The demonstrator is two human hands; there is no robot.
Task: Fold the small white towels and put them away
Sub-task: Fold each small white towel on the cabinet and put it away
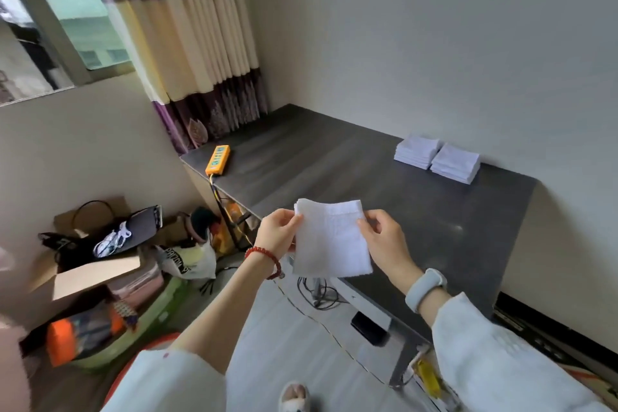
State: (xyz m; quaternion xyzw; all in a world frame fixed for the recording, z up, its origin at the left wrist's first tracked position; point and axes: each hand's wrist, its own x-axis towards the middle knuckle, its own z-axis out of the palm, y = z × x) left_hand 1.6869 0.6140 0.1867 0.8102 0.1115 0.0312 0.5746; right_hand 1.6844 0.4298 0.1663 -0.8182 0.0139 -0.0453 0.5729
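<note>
A small white towel hangs in the air over the near edge of the dark grey table. My left hand pinches its upper left edge, and my right hand pinches its right edge. Two stacks of folded white towels sit side by side at the table's far right by the wall: the left stack and the right stack.
An orange power strip lies at the table's left edge, its cord running down to the floor. Boxes, bags and a green bin crowd the floor at left. A curtain hangs behind the table's far left corner.
</note>
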